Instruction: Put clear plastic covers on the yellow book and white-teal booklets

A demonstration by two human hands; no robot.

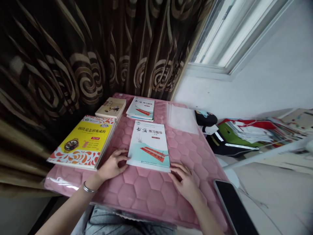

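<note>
A calligraphy workbook (149,147) with a white and teal cover and a red strip lies flat and closed on the pink quilted table cover (151,186). At its lower left edge rests my left hand (113,165), fingers bent and apart from the thumb, fingertips touching or very near the edge. My right hand (184,181) is at the lower right corner, with its fingers loosely curved and apart and the tips at the book's edge. Neither hand grips the book. A silver bangle (88,187) circles my left wrist.
Matching workbooks (141,107) are stacked behind. Left stand a yellow-covered book pile (84,140) and a beige book stack (111,108). A translucent plastic sleeve (182,119) lies at the right, a phone (234,205) near the front right corner. Bags with papers (244,132) sit beyond the right edge.
</note>
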